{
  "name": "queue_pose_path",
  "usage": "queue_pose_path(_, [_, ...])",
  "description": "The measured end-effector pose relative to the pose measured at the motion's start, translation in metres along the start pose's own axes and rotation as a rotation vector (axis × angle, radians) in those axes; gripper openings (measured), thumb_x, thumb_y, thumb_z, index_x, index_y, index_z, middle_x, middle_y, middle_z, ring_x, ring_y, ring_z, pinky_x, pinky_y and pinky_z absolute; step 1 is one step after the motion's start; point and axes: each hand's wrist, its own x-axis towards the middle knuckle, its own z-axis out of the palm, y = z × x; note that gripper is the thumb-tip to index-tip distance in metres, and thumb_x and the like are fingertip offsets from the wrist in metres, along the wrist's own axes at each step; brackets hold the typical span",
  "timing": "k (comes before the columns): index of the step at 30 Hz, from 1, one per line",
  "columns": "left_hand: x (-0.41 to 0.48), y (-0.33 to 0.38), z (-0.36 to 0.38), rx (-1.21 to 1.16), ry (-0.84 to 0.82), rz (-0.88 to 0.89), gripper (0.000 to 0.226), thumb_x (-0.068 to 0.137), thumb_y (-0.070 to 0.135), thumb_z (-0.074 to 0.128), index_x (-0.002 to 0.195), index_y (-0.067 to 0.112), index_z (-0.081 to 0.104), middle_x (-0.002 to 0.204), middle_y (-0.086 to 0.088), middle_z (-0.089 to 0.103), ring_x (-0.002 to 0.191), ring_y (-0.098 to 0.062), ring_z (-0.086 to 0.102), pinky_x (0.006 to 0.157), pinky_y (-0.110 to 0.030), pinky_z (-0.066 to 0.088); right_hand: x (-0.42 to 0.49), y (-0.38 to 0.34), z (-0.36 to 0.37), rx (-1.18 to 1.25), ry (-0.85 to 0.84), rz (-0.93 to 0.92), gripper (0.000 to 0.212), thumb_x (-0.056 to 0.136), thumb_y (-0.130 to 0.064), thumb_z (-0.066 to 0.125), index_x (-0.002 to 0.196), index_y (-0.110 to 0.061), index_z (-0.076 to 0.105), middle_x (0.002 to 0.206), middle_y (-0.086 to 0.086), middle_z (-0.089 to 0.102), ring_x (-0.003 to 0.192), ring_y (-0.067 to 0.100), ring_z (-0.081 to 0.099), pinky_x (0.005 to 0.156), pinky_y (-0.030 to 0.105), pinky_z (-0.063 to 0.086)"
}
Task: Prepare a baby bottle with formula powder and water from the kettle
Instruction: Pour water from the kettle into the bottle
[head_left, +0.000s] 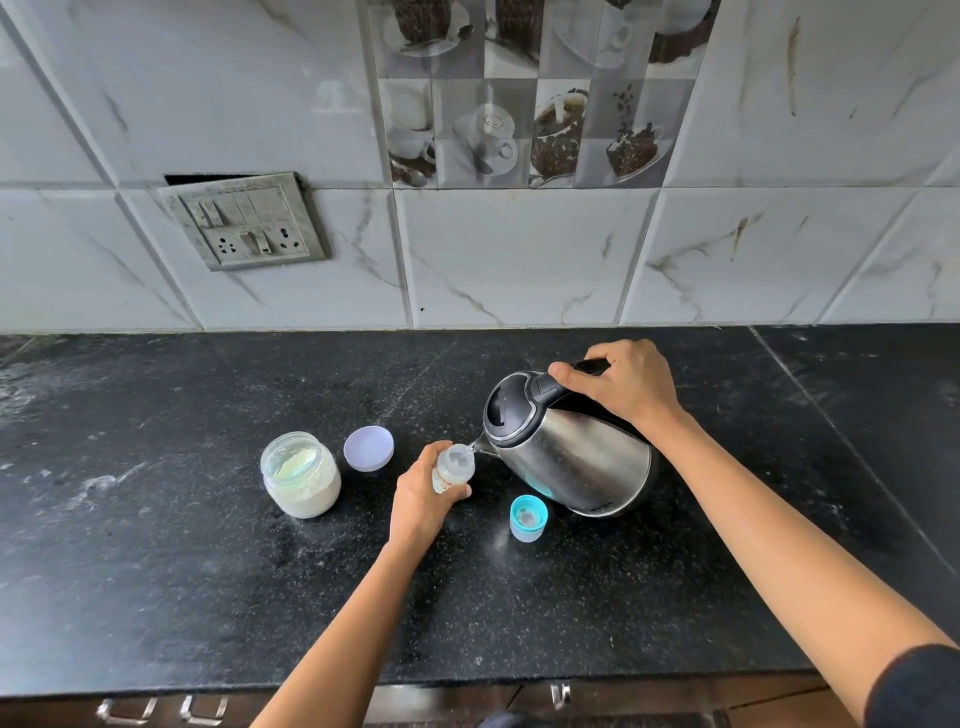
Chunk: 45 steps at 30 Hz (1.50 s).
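Note:
My left hand (420, 506) grips a small clear baby bottle (454, 466), open at the top, upright on the black counter. A steel kettle (571, 457) with a black lid is tilted to the left, its spout right over the bottle's mouth, and a thin stream of water runs in. My right hand (626, 384) is closed round the kettle's black handle. An open glass jar of pale formula powder (301, 475) stands to the left of the bottle. The bottle's teal cap with its teat (529, 518) stands in front of the kettle.
The jar's lilac lid (368, 448) lies upside down between jar and bottle. The black stone counter (519, 597) runs wide to both sides, with a tiled wall behind and a switch and socket plate (247, 223) on it. Drawer handles (161, 709) show below the front edge.

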Motion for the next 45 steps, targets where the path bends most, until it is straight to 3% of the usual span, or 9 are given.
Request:
queue_pose_path(8, [-0.0003,-0.0004,0.0001,-0.01,0.008,-0.007,0.054,0.067,0.011,0.077,0.109,0.035,0.056,0.097,0.016,0.065,0.09,-0.003,0.059,0.07,-0.013,0.041,0.0003,-0.0037,0.001,-0.022,-0.015,-0.001,0.078,0.061,-0.083,0.042,0.054,-0.006,0.056,0.041,0.002,0.044,0.047,0.021,0.047,0.049,0.03,0.036])
queue_pose_path(28, [0.0004,-0.0042,0.0015,-0.011,0.02,-0.005,0.057,0.068,0.01,0.079,0.115,0.031,0.054,0.104,0.016,0.062,0.098,-0.006,0.056,0.076,-0.013,0.038,0.0009,-0.0082,-0.0001,-0.032,-0.025,0.005,0.078,0.061,-0.084,0.041,0.053,-0.007,0.056,0.038,-0.001,0.04,0.043,0.017,0.044,0.046,0.028,0.031])
queue_pose_path(45, [0.0005,-0.0045,0.0029,0.001,0.032,-0.01,0.059,0.067,0.011,0.078,0.117,0.031,0.054,0.106,0.013,0.063,0.097,-0.008,0.057,0.075,-0.015,0.039,0.0017,-0.0107,0.0019,-0.04,-0.024,0.008,0.077,0.06,-0.084,0.041,0.054,-0.009,0.059,0.039,0.0,0.044,0.046,0.02,0.049,0.05,0.029,0.041])
